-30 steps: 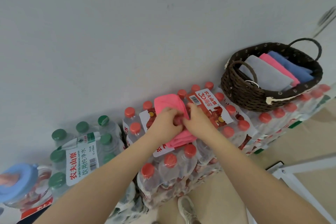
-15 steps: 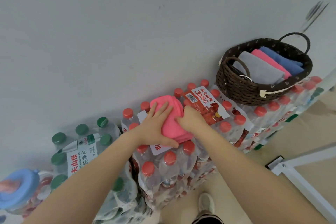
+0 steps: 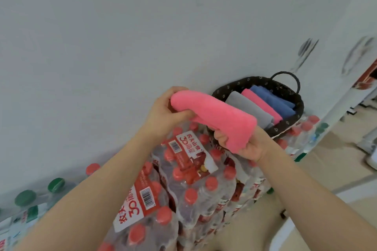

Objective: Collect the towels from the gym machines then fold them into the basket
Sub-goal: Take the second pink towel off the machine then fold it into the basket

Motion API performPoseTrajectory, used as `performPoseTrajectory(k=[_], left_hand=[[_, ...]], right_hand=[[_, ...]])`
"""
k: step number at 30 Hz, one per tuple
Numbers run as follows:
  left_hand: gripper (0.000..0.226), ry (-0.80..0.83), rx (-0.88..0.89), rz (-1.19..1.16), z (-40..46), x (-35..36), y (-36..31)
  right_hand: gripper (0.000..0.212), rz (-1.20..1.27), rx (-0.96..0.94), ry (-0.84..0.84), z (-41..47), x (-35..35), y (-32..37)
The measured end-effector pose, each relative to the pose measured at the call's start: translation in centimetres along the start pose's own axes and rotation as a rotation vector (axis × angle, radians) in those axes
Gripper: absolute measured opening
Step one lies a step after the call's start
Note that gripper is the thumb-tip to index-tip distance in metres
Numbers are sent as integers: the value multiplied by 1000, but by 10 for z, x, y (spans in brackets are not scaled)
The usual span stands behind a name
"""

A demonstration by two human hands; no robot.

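A folded pink towel (image 3: pixel 216 116) is held in the air between both hands, just left of the basket. My left hand (image 3: pixel 167 112) grips its upper left end. My right hand (image 3: pixel 244 146) grips its lower right end from below. The dark woven basket (image 3: pixel 285 126) stands on bottle packs against the wall. Inside it lie a folded grey towel (image 3: pixel 251 108), a folded pink towel (image 3: pixel 263 106) and a folded blue towel (image 3: pixel 273 100), side by side. The held towel hides the basket's left rim.
Shrink-wrapped packs of red-capped water bottles (image 3: pixel 189 185) fill the space under my arms. Green-capped bottles (image 3: pixel 26 197) sit at the lower left. A plain wall (image 3: pixel 142 36) rises behind. A white frame post (image 3: pixel 344 104) stands at the right above beige floor (image 3: pixel 326 171).
The pink towel has been lifted off the bottle packs and carried up and right toward the basket. Both hands now hold it by its ends in the air.
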State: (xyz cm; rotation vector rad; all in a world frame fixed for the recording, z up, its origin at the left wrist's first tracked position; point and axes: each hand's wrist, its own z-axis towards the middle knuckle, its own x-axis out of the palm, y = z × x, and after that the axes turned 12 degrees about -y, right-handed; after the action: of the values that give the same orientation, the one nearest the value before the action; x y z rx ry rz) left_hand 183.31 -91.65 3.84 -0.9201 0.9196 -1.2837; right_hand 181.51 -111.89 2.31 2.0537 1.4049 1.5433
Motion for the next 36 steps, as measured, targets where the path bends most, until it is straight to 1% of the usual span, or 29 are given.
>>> performPoseTrajectory(k=[2, 3, 4, 6, 8, 9, 10, 11, 12, 13, 15, 16, 17, 18, 19, 20, 21, 22, 23, 25, 27, 29, 30, 31, 33, 35, 36], left_hand=[[34, 44, -105, -150, 21, 30, -10], [28, 82, -133, -158, 32, 44, -14], [23, 127, -149, -132, 42, 57, -17], [16, 225, -164, -46, 61, 81, -20], [13, 313, -206, 40, 79, 100, -14], [14, 340, -228, 94, 87, 108, -8], [16, 350, -247, 151, 94, 115, -1], [16, 348, -261, 216, 100, 120, 6], [18, 350, -262, 285, 106, 124, 12], [20, 361, -259, 352, 110, 128, 19], [20, 428, -281, 452, 117, 136, 29], [17, 481, -302, 491, 119, 139, 32], [12, 539, -311, 545, 120, 142, 35], [10, 594, -308, 610, 121, 145, 37], [10, 650, -308, 666, 123, 146, 39], [13, 700, -314, 688, 124, 147, 40], [22, 738, -337, 683, 126, 147, 42], [29, 764, -358, 682, 129, 147, 42], [28, 780, -360, 708, 131, 148, 43], [20, 776, -272, 836, 134, 154, 44], [30, 756, -95, 1027, 135, 159, 48], [43, 758, 7, 1143, 133, 162, 52], [49, 774, 35, 1159, 132, 161, 55], [54, 789, 57, 1155, 131, 160, 56], [58, 765, 146, 1119, 128, 155, 52], [49, 653, 379, 1073, 132, 148, 46], [41, 623, 449, 1045, 133, 146, 39]], right_hand=[[41, -14, -26, -32, -6, -9, 27], [32, -56, -8, -71, -8, -13, 39], [20, -130, -24, -131, -8, -20, 51], [26, -253, -84, -259, -5, -35, 77], [25, -287, -140, -350, -2, -47, 96], [28, -268, -144, -340, 0, -53, 104], [40, -267, -138, -326, 1, -57, 111], [51, -290, -104, -313, 3, -60, 117], [56, -361, -83, -292, 5, -64, 122], [52, -459, -68, -288, 5, -62, 124], [33, -776, -106, -269, 9, -61, 125], [43, -1004, -154, -264, 10, -59, 125], [64, -1243, -226, -255, 13, -60, 126], [81, -1470, -303, -233, 15, -60, 125], [86, -1649, -403, -178, 15, -56, 125], [83, -1775, -486, -92, 16, -54, 123], [80, -1870, -548, -25, 18, -55, 120], [77, -1952, -570, 22, 19, -57, 118], [71, -2043, -577, 60, 23, -62, 117], [53, -2225, -667, 124, 32, -75, 116], [43, -2301, -836, 235, 37, -84, 114], [39, -2324, -1024, 480, 44, -88, 111], [38, -2347, -1048, 600, 47, -90, 108], [36, -2363, -1017, 674, 49, -90, 106], [33, -2338, -967, 691, 51, -90, 105], [38, -2342, -951, 714, 53, -91, 105], [41, -2377, -935, 739, 55, -91, 105]])
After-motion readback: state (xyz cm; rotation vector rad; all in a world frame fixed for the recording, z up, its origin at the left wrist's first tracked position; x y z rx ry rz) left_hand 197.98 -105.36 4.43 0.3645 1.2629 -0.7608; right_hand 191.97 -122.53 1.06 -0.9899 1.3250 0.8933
